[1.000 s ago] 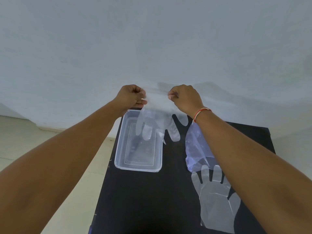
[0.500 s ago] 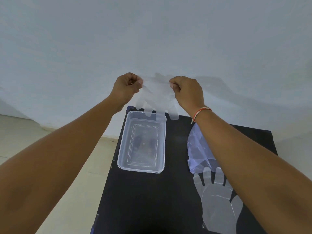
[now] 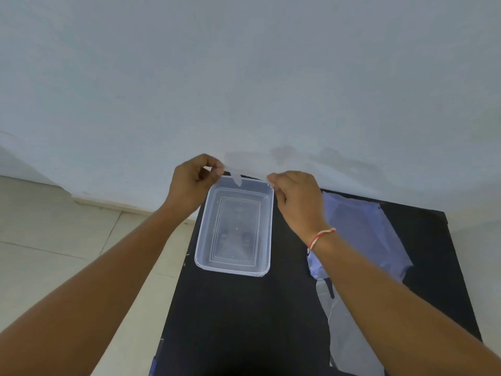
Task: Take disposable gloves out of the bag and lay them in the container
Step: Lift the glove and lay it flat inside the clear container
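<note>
A clear disposable glove [image 3: 245, 165] is stretched between my two hands above the far rim of the container, hard to see against the pale wall; one fingertip hangs just over the rim. My left hand [image 3: 193, 181] pinches its left edge and my right hand [image 3: 296, 198] pinches its right edge. The clear rectangular plastic container [image 3: 202, 240] lies on the black table below them and looks bare inside. The bluish glove bag [image 3: 363, 229] lies right of my right wrist. A second clear glove [image 3: 344, 337] lies flat on the table, partly hidden by my right forearm.
The black table [image 3: 244, 321] stands against a pale wall [image 3: 244, 77]. Its left edge runs just beside the container, with beige tiled floor [image 3: 54, 240] beyond it. The table's right edge is near the bag.
Both hands moved the stretched glove farther away, from hanging over the container's middle to its far rim. The glove's fingers now barely reach the container.
</note>
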